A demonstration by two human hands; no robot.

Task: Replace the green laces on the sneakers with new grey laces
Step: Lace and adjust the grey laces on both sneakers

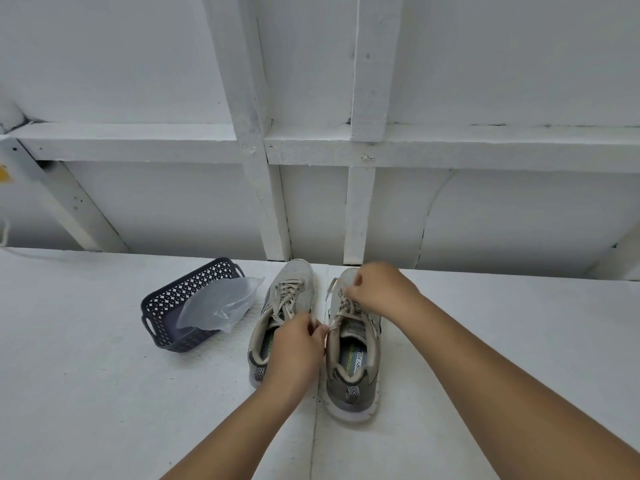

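Two grey sneakers stand side by side on the white counter (104, 341), toes pointing toward the white panelled wall (173, 202) behind it. Taking the right sneaker (353, 362) as the landmark, the left sneaker (277, 306) sits just beside it on its left, the two nearly touching along their inner edges. Both shoes carry pale, greyish-beige laces threaded through their eyelets; the colour is too washed out to say more. The right hand (377, 289) is over the toe end of the right sneaker, its fingers curled and pinching a strand of that shoe's lace (346, 306) near the uppermost crossings. The left hand (298, 348) is at the near-left side of the right sneaker, above the gap between the shoes and partly covering the left sneaker's opening; its fingers (317, 329) are clenched in a pinch on a lace end that runs up along the right sneaker's inner edge. Farther to the left of the right sneaker, beyond the left shoe, a dark blue perforated plastic basket (162, 317) rests on the counter, tilted, with a crumpled clear plastic bag (218, 303) spilling over its rim toward the shoes.
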